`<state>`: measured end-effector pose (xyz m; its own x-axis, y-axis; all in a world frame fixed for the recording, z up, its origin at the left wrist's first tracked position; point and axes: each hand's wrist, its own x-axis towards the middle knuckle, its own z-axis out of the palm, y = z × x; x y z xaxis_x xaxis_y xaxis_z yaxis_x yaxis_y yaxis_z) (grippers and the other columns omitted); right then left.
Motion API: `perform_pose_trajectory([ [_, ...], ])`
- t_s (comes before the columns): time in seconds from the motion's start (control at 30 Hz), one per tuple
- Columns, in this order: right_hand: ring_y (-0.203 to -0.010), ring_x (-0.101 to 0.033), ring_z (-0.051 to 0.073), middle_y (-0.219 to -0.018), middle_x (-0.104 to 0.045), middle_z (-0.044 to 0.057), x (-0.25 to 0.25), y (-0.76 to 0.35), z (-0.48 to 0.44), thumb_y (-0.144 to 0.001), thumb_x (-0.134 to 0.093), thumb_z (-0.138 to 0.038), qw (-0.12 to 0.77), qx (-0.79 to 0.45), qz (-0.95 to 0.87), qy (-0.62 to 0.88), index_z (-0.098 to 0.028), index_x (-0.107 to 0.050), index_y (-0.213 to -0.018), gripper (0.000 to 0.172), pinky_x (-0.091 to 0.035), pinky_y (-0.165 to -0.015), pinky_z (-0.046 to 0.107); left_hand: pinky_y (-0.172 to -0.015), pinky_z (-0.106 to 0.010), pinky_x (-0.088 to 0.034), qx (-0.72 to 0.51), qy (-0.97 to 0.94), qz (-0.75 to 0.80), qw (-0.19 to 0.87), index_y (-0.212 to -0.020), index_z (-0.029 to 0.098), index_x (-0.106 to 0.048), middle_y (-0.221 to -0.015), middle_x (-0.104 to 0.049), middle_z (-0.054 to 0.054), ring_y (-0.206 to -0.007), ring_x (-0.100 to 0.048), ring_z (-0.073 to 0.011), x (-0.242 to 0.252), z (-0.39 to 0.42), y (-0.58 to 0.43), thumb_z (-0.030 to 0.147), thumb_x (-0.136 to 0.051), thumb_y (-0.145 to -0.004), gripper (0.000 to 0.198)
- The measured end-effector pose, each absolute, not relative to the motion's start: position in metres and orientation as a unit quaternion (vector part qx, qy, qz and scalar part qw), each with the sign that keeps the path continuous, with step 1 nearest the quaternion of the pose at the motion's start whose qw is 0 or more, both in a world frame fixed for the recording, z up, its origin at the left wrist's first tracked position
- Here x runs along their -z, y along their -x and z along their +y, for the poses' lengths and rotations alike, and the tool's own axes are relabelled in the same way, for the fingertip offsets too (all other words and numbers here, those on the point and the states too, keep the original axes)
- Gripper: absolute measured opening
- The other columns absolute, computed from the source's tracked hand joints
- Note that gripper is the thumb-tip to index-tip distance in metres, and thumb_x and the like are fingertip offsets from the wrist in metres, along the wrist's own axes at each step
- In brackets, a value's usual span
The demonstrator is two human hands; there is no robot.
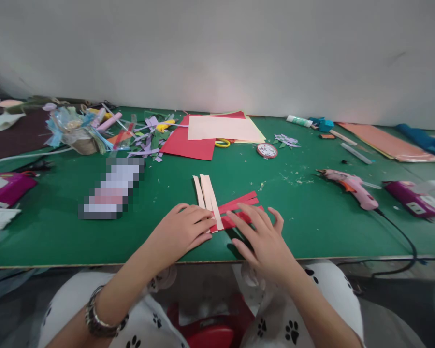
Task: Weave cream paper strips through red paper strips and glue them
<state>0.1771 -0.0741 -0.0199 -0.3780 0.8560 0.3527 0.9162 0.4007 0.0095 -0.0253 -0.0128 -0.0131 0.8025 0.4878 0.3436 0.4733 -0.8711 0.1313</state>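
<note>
Cream paper strips [209, 191] stand away from me near the table's front edge, crossed at their near ends by red paper strips [241, 202] that point to the right. My left hand [186, 224] lies over the crossing, its fingers stretched out and pressing on the strips. Part of the crossing is hidden under those fingers. My right hand [261, 229] hovers over or touches the red strips with its fingers spread; nothing is gripped in it.
Red sheets [188, 142] and a cream sheet [223, 128] lie at the back, beside yellow-handled scissors [223, 143]. A pink glue gun [350, 186] with a cord and a purple power strip [416, 198] are on the right. A blurred phone [112, 188] and paper scraps [150, 133] sit left.
</note>
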Motion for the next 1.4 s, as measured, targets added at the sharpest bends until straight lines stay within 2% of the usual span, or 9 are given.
perform_pose_trajectory([
  [0.13,-0.121,-0.032,0.021,-0.131,-0.045,0.008,0.022,-0.169,-0.079,-0.088,-0.026,-0.045,0.1,0.129,-0.866,0.474,-0.017,-0.039,-0.128,0.05,-0.009,-0.1,0.042,-0.073,-0.031,-0.036,-0.194,-0.949,0.248,0.004,-0.095,0.018,-0.06,-0.096,-0.066,-0.003,-0.088,-0.058,-0.0164,0.013,-0.013,0.024,0.032,-0.028,-0.093,0.035],
  [0.23,-0.126,-0.026,0.022,-0.136,-0.038,0.01,0.025,-0.165,-0.083,-0.087,-0.024,-0.049,0.079,0.135,-0.864,0.479,-0.01,-0.035,-0.131,0.06,-0.008,-0.102,0.043,-0.07,-0.03,-0.037,-0.198,-0.943,0.268,0.016,-0.089,0.017,-0.06,-0.093,-0.066,-0.002,-0.086,-0.059,-0.016,0.012,-0.015,0.021,0.03,-0.03,-0.093,0.033],
  [0.5,-0.126,-0.03,0.022,-0.136,-0.037,0.01,0.03,-0.164,-0.086,-0.085,-0.024,-0.053,0.077,0.114,-0.856,0.498,-0.009,-0.034,-0.131,0.065,-0.003,-0.106,0.043,-0.069,-0.03,-0.037,-0.185,-0.944,0.273,0.021,-0.083,0.017,-0.06,-0.088,-0.067,0.0,-0.083,-0.059,-0.0159,0.01,-0.014,0.018,0.026,-0.039,-0.09,0.024],
  [0.8,-0.126,-0.029,0.021,-0.137,-0.035,0.01,0.03,-0.166,-0.086,-0.085,-0.026,-0.052,0.075,0.1,-0.858,0.497,-0.008,-0.032,-0.132,0.065,-0.004,-0.106,0.045,-0.073,-0.031,-0.035,-0.208,-0.943,0.26,0.019,-0.082,0.018,-0.061,-0.089,-0.067,0.001,-0.082,-0.059,-0.0148,0.012,-0.012,0.021,0.034,-0.035,-0.091,0.032],
  [0.93,-0.126,-0.03,0.023,-0.137,-0.035,0.01,0.03,-0.165,-0.085,-0.085,-0.027,-0.051,0.077,0.091,-0.858,0.5,-0.01,-0.031,-0.133,0.063,-0.006,-0.106,0.046,-0.074,-0.03,-0.034,-0.217,-0.942,0.258,0.012,-0.081,0.019,-0.061,-0.086,-0.067,0.001,-0.081,-0.059,-0.0135,0.012,-0.012,0.02,0.029,-0.034,-0.092,0.031],
  [1.07,-0.125,-0.03,0.023,-0.137,-0.035,0.011,0.03,-0.165,-0.086,-0.085,-0.028,-0.051,0.084,0.073,-0.858,0.501,-0.01,-0.032,-0.132,0.063,-0.003,-0.105,0.046,-0.079,-0.03,-0.033,-0.218,-0.941,0.257,0.011,-0.081,0.019,-0.061,-0.084,-0.066,0.002,-0.079,-0.058,-0.0128,0.011,-0.012,0.02,0.027,-0.036,-0.091,0.028],
  [1.17,-0.123,-0.033,0.023,-0.135,-0.038,0.01,0.024,-0.166,-0.086,-0.085,-0.029,-0.05,0.097,0.044,-0.855,0.507,-0.012,-0.036,-0.13,0.059,-0.009,-0.104,0.047,-0.08,-0.031,-0.033,-0.211,-0.942,0.262,0.009,-0.081,0.019,-0.06,-0.082,-0.066,0.002,-0.078,-0.058,-0.0131,0.011,-0.012,0.019,0.027,-0.037,-0.091,0.027],
  [1.3,-0.116,-0.042,0.017,-0.128,-0.047,0.005,0.006,-0.169,-0.073,-0.09,-0.025,-0.033,0.141,-0.007,-0.829,0.541,-0.022,-0.045,-0.121,0.039,-0.019,-0.101,0.042,-0.077,-0.031,-0.037,-0.193,-0.947,0.258,0.002,-0.084,0.017,-0.06,-0.086,-0.065,-0.001,-0.08,-0.059,-0.0148,0.01,-0.012,0.018,0.025,-0.04,-0.09,0.022],
  [1.4,-0.118,-0.04,0.017,-0.128,-0.047,0.006,-0.004,-0.17,-0.052,-0.089,-0.027,-0.023,0.15,-0.006,-0.823,0.547,-0.021,-0.046,-0.119,0.035,-0.021,-0.099,0.04,-0.076,-0.031,-0.04,-0.172,-0.949,0.266,-0.002,-0.086,0.016,-0.059,-0.092,-0.064,-0.003,-0.085,-0.058,-0.017,0.009,-0.013,0.018,0.022,-0.044,-0.087,0.016],
])
